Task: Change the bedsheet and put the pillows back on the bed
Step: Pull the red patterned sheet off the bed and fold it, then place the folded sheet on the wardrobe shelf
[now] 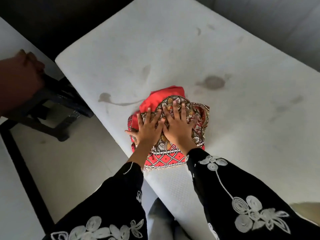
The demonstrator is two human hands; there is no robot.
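Fingers (140, 119) of left hand (147, 130) straight and spread, pressing flat on the bedsheet (166, 157), nothing gripped. Fingers (174, 108) of right hand (177, 126) the same: spread, flat, palm down on the cloth. The two hands sit side by side, thumbs touching in the middle. Bedsheet is a folded red bundle with a brown and white patterned border, lying near the front edge of the bare white mattress (190, 49), which has grey stains. Both arms in black sleeves (233, 184) with white floral embroidery. Left of the mattress: pale tiled floor (72, 153) and a dark stool (57, 101). Another person's hand (19, 84), blurred, at the far left edge just by the stool; grip unclear.
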